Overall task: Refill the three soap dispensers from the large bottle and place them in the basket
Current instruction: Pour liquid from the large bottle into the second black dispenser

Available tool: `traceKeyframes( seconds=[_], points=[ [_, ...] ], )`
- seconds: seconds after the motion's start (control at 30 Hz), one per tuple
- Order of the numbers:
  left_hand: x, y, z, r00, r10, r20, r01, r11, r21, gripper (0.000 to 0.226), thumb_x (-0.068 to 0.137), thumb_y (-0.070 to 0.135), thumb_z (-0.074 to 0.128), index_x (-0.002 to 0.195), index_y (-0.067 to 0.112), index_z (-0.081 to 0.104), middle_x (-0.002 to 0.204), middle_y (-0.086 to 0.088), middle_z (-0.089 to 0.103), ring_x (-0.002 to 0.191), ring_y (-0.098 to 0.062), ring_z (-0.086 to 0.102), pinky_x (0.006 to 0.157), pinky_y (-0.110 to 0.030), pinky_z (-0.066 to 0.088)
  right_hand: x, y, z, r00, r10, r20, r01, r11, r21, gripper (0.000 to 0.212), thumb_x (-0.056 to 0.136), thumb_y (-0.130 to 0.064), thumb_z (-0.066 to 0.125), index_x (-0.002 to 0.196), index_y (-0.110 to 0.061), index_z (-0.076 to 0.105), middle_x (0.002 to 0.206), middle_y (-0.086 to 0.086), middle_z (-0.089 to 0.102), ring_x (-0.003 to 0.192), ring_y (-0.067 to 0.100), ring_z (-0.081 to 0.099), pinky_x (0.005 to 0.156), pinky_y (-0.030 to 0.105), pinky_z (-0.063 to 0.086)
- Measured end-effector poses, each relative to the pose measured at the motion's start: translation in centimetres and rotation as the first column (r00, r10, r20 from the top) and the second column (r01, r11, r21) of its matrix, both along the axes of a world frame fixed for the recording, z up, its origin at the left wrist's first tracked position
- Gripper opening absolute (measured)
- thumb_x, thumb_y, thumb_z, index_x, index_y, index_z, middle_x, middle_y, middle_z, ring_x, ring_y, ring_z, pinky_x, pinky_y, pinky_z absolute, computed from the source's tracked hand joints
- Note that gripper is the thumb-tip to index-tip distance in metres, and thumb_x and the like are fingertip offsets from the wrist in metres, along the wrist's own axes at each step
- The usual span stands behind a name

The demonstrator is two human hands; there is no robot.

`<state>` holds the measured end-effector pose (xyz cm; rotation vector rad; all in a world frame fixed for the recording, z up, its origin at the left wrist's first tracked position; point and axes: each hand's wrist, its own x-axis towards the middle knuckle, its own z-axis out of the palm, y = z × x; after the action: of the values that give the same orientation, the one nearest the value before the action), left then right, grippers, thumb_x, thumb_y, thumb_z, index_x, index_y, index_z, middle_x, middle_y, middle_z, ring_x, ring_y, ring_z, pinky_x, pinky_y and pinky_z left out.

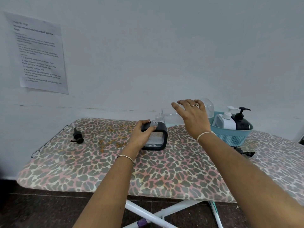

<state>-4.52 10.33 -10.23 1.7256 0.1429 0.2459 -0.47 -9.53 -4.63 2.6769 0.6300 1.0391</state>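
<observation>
Leopard-print board, left hand gripping black dispenser, right hand gripping bottle tipped over it

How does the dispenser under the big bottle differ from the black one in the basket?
The open dispenser has no pump and a clear front; the basket dispenser wears its pump and looks solid black. The first stands on the board, held by the left hand; the second sits in the basket. Both are black.
</observation>
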Motion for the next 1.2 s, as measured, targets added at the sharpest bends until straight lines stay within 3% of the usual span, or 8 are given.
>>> traceKeyframes(
  seconds=[0.53, 1.2],
  points=[
    [0.35, 0.24, 0.0, 1.0, 0.0, -0.013, 0.0, 1.0, -0.008, 0.042, 0.085, 0.037, 0.068, 0.123, 0.026, 0.053, 0.122, 0.007, 0.051, 0.113, -0.013, 0.049, 0.093, -0.027, 0.041, 0.23, -0.05, 0.06, 1.0, -0.009, 0.005, 0.01, 1.0, -0.022, 0.084, 0.058, 0.013, 0.07, 0.132, -0.021, 0.049, 0.126, 0.008, 0.059, 0.115, 0.029, 0.054, 0.1, 0.047, 0.033],
    [0.35, 0.17, 0.0, 1.0, -0.002, -0.003, 0.002, 1.0, -0.003, 0.044, 0.087, 0.038, 0.067, 0.126, 0.026, 0.052, 0.12, 0.01, 0.049, 0.11, -0.009, 0.045, 0.09, -0.024, 0.035, 0.51, -0.07, 0.25, 1.0, -0.01, 0.013, 0.01, 0.999, -0.039, 0.085, 0.059, 0.014, 0.069, 0.133, -0.022, 0.049, 0.127, 0.008, 0.058, 0.116, 0.029, 0.053, 0.101, 0.047, 0.032]
  ],
)
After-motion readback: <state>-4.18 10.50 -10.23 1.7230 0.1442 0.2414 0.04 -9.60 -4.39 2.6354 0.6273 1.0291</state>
